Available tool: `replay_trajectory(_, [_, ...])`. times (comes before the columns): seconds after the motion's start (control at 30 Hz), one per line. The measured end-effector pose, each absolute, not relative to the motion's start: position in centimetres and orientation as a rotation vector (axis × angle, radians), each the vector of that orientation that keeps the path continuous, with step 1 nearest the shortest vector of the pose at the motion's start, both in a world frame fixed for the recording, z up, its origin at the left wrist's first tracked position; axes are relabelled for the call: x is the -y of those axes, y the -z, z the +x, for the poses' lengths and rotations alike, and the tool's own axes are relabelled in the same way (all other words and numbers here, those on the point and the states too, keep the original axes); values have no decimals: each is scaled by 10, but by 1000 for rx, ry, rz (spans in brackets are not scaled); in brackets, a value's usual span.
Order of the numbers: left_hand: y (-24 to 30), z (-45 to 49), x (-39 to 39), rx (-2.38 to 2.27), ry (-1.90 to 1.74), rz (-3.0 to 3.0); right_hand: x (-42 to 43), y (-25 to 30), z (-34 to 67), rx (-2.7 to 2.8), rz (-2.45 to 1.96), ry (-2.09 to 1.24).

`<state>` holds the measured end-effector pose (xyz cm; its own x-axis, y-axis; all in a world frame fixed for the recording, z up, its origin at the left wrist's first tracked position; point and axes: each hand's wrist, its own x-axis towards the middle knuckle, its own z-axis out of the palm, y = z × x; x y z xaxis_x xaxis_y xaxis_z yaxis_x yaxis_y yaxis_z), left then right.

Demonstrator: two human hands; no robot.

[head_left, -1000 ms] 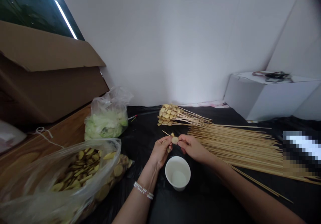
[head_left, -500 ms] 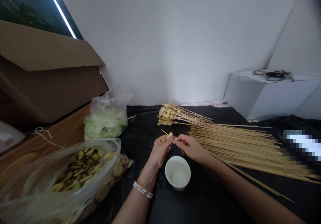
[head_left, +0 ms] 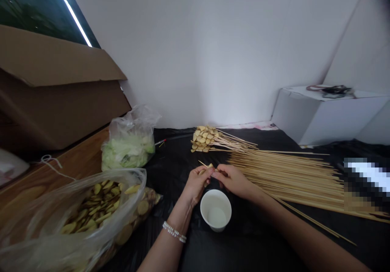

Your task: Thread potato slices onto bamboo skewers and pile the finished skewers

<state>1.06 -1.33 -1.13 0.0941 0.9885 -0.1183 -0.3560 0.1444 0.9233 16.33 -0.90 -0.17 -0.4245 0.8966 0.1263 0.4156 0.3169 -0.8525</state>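
Carefully, the left hand is curling its fingers inward and pinching a bamboo skewer against a pale yellow slice, probably potato, which is mostly hidden behind the fingertips. The right hand is meeting it from the other side, with thumb and forefinger pressed together just beside the slice, though exactly what they are gripping is hard to tell. Both hands are working close together above the black plastic sheet, which seems to bring the small slice and thin skewer under tight control.

A white paper cup holding some pale liquid is standing just below the hands, seemingly placed within easy reach. To the right, a broad layer of loose bamboo skewers is lying roughly parallel, with the ends facing the hands, apparently so that one can be drawn out easily. Beyond them, a bunch of loaded skewers is resting with its slices overlapping. On the left, a clear plastic bag of yellow slices is lying open near the left forearm, while a bag of pale green vegetable pieces is sitting farther back.
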Motion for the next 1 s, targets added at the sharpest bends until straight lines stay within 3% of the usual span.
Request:
replay_trajectory(0.2, [9,13,11,-904,-1210,729,6,-1,166,1988,-1165,-833])
replay_trajectory(0.53, [-8,-10,9,-502,-1236,108,6,-14,173,1950,-1115,-973])
replay_trajectory(1.0, [-3,-5,5,-621,-1318,170,4,-4,172,1992,-1080,-1035])
